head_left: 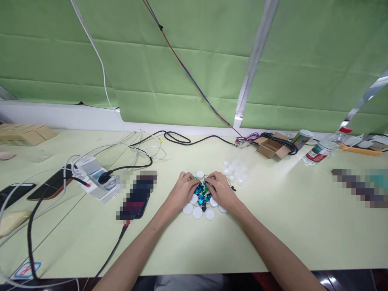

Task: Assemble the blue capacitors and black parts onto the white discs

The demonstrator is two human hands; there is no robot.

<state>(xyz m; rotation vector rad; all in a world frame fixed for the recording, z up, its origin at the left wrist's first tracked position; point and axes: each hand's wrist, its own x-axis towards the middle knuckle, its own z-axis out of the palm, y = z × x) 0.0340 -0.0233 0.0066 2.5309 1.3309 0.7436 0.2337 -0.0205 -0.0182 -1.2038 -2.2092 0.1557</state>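
Just below the centre of the frame, a small heap of loose parts lies on the pale bench (169, 250), with one hand at either side of it. Its core is a tight jumble of glossy blue pieces (199, 189), small and angular, bright where they catch the light. Among them sit a few vivid green pieces (205, 189), also shiny, and a dark piece (204, 206) stands out at the lower edge. Flat, matte white discs (197, 213) ring the jumble, most of them along its lower side, one above it between the hands; a few touch or overlap.

The left hand (185, 189) reaches in from the left of the heap, the right hand (222, 190) from the right, both with palms down and fingers bent over the pieces. The parts are tiny and the fingers cover some of them, so I cannot tell whether the grip of either hand is closed on anything or merely resting there.

Near the right hand, toward the upper right of the heap, lies a cluster of clear rounded pieces (238, 169), whitish and see-through, their outlines fading into the bench.
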